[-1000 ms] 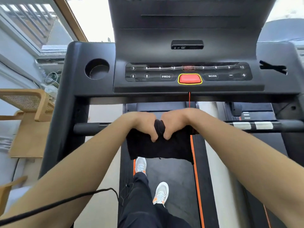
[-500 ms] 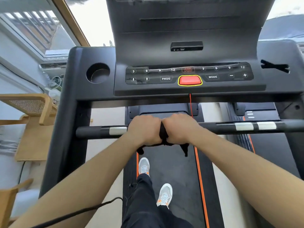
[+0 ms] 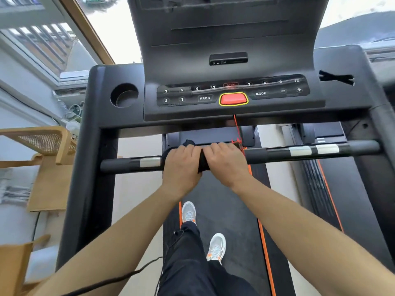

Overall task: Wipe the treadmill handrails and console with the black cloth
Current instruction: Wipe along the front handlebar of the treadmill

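Left grip [image 3: 181, 166] and right grip [image 3: 224, 163] are both curled tight, wrapping the black cloth [image 3: 203, 162] round the middle of the handrail [image 3: 275, 153]. Cloth looks soft, light and bunchy, so I'd hold it wrapped flat.

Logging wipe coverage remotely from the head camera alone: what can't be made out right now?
Head view only.
1. The black cloth: mostly hidden under the left hand and right hand; only a strip between them shows.
2. The handrail: the stretch beneath the hands is covered, so its state is unknown.
3. The console: top cut off by the upper frame edge.
4. The label under the arrow buttons: too blurred to read.
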A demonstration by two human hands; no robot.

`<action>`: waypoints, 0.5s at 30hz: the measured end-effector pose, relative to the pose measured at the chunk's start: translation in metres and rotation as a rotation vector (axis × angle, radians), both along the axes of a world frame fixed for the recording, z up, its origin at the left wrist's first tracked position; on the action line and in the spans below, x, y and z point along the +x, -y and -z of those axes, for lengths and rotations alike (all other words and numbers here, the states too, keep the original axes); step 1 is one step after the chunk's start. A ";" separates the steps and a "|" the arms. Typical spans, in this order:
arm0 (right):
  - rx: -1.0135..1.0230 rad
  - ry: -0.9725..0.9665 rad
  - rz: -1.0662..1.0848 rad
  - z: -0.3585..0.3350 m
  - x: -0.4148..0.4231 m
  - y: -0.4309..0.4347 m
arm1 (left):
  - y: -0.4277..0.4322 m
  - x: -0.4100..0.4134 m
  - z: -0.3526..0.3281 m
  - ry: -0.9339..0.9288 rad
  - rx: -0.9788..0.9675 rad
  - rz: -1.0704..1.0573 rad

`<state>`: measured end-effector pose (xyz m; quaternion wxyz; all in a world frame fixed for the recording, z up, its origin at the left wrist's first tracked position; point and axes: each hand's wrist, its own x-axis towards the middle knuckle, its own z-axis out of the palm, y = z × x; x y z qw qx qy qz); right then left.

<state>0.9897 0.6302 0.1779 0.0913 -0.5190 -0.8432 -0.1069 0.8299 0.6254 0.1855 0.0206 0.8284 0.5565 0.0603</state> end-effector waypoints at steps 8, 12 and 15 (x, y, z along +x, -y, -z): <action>-0.291 -0.304 0.066 -0.026 0.006 0.057 | 0.018 -0.014 -0.056 0.322 -0.203 -0.053; -0.300 -0.454 0.197 -0.047 0.003 0.044 | -0.003 -0.015 -0.058 0.246 -0.278 -0.185; -0.405 -0.349 0.290 -0.062 -0.002 0.010 | -0.017 -0.017 -0.060 0.196 -0.397 -0.171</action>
